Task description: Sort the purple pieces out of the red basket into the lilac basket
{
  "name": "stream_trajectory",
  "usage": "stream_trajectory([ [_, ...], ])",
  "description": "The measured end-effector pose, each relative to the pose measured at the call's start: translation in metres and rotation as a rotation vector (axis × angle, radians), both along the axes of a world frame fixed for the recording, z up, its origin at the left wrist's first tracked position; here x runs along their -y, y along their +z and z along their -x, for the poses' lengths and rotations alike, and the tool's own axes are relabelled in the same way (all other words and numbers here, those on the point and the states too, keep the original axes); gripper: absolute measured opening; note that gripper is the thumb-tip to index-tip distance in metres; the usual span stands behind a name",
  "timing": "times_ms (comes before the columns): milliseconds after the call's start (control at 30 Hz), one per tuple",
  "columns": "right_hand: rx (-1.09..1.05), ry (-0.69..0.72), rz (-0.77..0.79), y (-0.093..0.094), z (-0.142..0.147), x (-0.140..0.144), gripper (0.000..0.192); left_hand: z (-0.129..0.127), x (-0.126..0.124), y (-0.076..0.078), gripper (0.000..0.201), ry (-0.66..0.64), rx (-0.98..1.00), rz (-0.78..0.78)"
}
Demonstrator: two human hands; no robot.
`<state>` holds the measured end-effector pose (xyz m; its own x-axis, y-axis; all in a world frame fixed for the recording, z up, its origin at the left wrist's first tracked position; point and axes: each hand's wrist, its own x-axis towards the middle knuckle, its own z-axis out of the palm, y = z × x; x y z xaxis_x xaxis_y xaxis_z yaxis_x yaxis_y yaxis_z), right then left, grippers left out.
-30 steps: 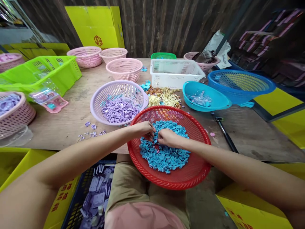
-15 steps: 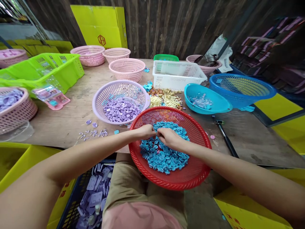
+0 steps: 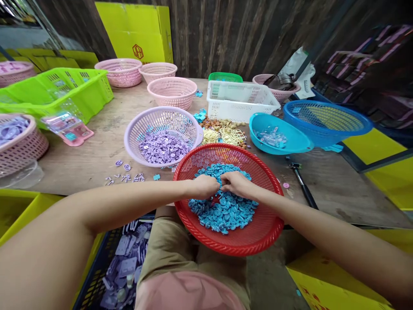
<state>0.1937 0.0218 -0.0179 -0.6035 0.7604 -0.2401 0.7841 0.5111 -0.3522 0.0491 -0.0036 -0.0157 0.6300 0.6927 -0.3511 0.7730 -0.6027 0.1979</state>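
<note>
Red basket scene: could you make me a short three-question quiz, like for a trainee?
1. True or false: both hands are inside the red basket.
2. What colour are the small round pieces under the hands? A) blue B) yellow C) white
3. Which basket touches the red one on its far left side?

Key:
1. True: the left hand and right hand meet over the pile.
2. A.
3. The lilac basket, which holds purple pieces.
</note>
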Motion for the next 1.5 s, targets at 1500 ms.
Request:
stream_trajectory([
  [1500, -0.32, -0.196, 0.469, 0.022, -0.015, 0.031, 0.01, 0.0, -0.016, -0.013, 0.009, -0.301, -0.097, 0.037],
])
